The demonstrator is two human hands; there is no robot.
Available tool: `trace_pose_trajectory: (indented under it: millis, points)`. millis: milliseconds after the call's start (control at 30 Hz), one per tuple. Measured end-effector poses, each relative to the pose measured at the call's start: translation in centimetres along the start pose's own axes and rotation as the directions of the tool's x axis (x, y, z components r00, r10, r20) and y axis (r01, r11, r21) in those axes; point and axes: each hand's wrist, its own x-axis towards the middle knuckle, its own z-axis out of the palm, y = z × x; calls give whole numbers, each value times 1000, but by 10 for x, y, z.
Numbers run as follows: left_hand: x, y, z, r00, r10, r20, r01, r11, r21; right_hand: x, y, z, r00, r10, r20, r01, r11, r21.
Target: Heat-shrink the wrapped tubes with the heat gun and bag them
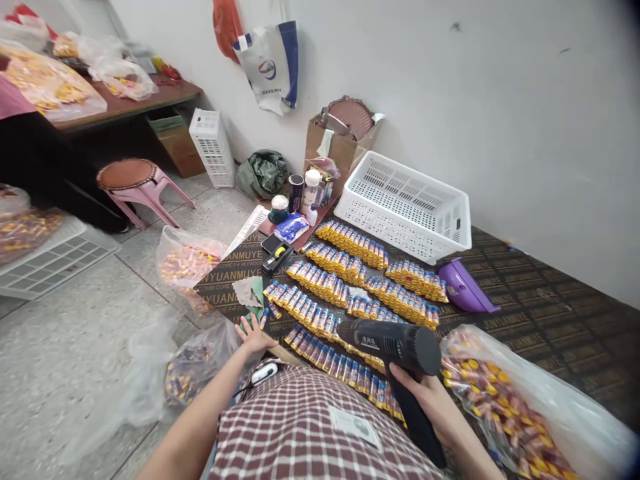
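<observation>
My right hand [425, 397] grips the handle of a black heat gun [395, 343], whose nozzle points left over rows of small tubes with yellow caps [330, 283] laid on a dark plywood board [525, 300]. My left hand [254, 335] rests flat with fingers spread on the board's near left edge, beside the closest row of tubes. A checked cloth [305, 427] covers my lap below the hands.
A white plastic basket [405, 203] and a purple scoop [463, 287] lie behind the rows. Clear bags of the same items sit at right [505, 400] and left [187, 260]. Bottles and a cardboard box [340, 143] stand by the wall. A pink stool [135, 180] and another person's dark clothing [40, 167] are at left.
</observation>
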Motion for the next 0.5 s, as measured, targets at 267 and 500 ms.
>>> trace_pose_trajectory:
  millis: [267,500]
  points:
    - [-9,10,-8,999,8,43,-13,992,129,6,-3,23,995,-98,-24,98,995,-14]
    - [-6,0,-26,992,61,107,-77,985,154,23,-30,92,982,-181,54,181,983,-6]
